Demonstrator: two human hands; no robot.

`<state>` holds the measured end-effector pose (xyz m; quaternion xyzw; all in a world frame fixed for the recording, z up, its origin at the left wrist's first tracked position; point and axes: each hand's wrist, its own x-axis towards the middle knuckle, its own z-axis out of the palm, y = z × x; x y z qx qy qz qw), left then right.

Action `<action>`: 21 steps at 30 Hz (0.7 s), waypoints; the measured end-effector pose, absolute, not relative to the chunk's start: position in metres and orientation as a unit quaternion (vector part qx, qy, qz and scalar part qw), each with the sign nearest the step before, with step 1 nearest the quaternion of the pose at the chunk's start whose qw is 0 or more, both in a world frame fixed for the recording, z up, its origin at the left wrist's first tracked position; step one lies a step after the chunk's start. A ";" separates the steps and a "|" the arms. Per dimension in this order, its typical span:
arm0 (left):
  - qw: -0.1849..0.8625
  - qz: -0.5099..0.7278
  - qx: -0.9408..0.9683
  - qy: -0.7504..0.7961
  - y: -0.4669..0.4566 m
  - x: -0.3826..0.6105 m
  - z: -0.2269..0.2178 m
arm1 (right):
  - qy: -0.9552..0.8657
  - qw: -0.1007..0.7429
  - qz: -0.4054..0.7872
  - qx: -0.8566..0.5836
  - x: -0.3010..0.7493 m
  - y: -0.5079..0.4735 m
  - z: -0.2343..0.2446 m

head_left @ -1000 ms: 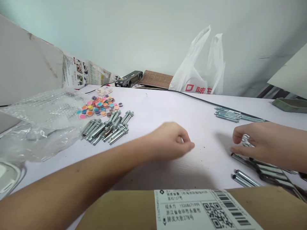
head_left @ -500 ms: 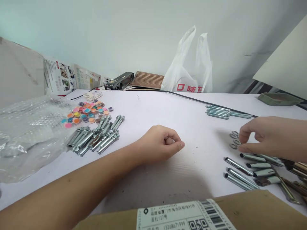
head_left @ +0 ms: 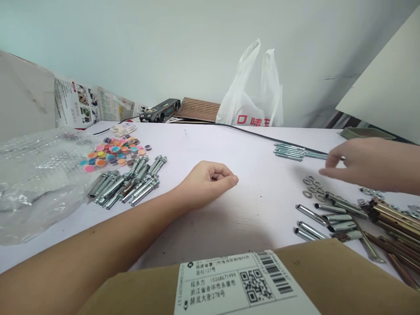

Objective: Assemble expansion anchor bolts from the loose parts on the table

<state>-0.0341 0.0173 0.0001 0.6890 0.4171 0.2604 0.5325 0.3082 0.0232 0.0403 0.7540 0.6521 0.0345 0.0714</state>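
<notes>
My left hand (head_left: 210, 179) rests on the white table (head_left: 249, 166) as a loose fist, and nothing shows in it. My right hand (head_left: 364, 164) hovers at the right with thumb and fingers apart, just above and behind a small cluster of steel washers (head_left: 311, 186). Nothing is visible between its fingertips. Below the washers lie several grey metal sleeves (head_left: 328, 215). Beyond the hand is a row of long thin bolts (head_left: 290, 152).
Assembled anchor bolts (head_left: 127, 181) and coloured discs (head_left: 111, 153) lie at the left beside a bubble-wrap bag (head_left: 36, 175). A labelled cardboard box (head_left: 328, 275) fills the near edge. Brass-coloured rods (head_left: 393, 221) lie at the right; a white plastic bag (head_left: 252, 100) stands at the back.
My right hand has lifted off the washers and sleeves and moved back, with its fingers spread. The left fist has drawn slightly left, and the view has shifted right.
</notes>
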 end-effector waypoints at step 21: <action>0.512 0.404 0.634 0.415 0.031 -0.034 -0.011 | 0.672 0.067 -0.013 0.738 0.279 0.057 0.018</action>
